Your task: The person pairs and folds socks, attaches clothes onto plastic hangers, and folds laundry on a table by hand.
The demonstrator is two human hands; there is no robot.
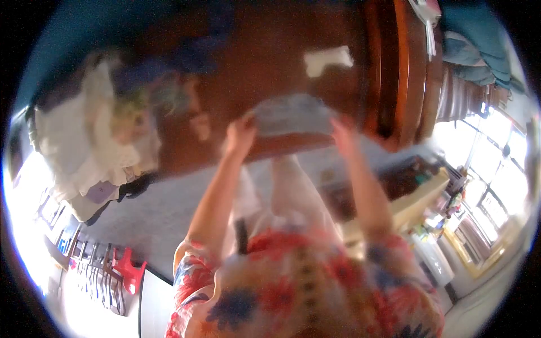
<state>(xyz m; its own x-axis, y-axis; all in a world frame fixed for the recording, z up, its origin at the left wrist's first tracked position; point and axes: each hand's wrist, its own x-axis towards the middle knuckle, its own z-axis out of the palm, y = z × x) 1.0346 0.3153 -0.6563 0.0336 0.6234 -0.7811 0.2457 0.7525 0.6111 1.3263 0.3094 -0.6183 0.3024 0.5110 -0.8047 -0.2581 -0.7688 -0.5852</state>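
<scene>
A light grey-blue cloth lies stretched between my two hands at the near edge of the brown wooden surface. My left hand holds its left end, fingers closed on it. At the right end, my right hand grips the cloth; motion blurs the fingers. Beyond the cloth, a small white cloth piece rests flat on the wood.
White and patterned clothes are heaped at the left of the surface, with dark blue fabric behind. A raised wooden edge bounds the right. Far left below stands a red plastic chair.
</scene>
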